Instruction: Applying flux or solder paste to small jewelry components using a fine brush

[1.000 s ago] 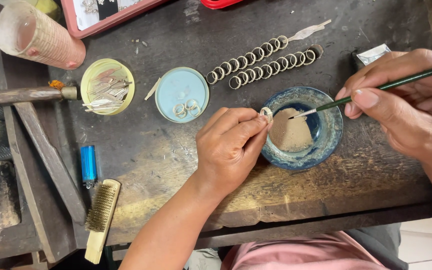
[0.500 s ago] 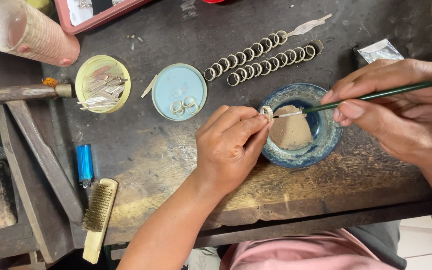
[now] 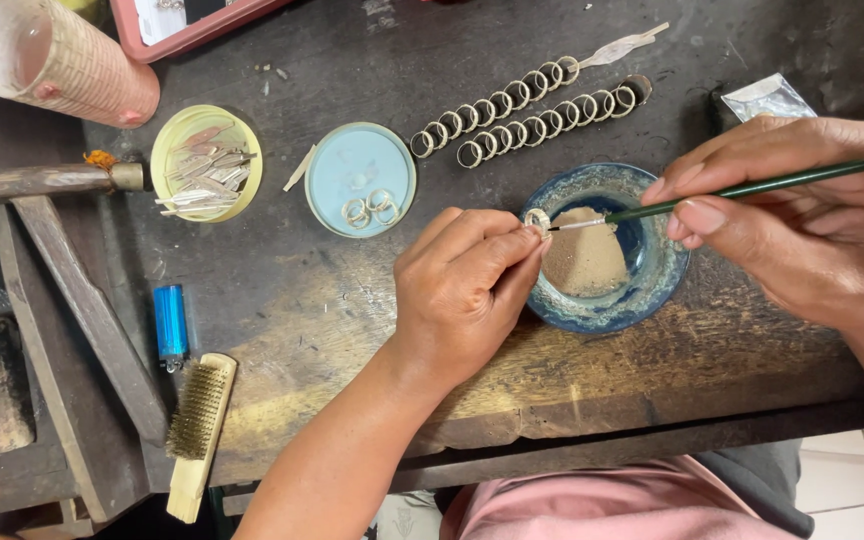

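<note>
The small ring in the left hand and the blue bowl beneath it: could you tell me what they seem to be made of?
The small pale ring looks like silvery metal, with a dull grey shine. The round blue bowl seems to be glazed ceramic: its mottled rim is glossy.

Dark, worn wooden workbench (image 3: 282,330) with scuffed front edge, pale tiled floor (image 3: 852,470) below at right.
</note>
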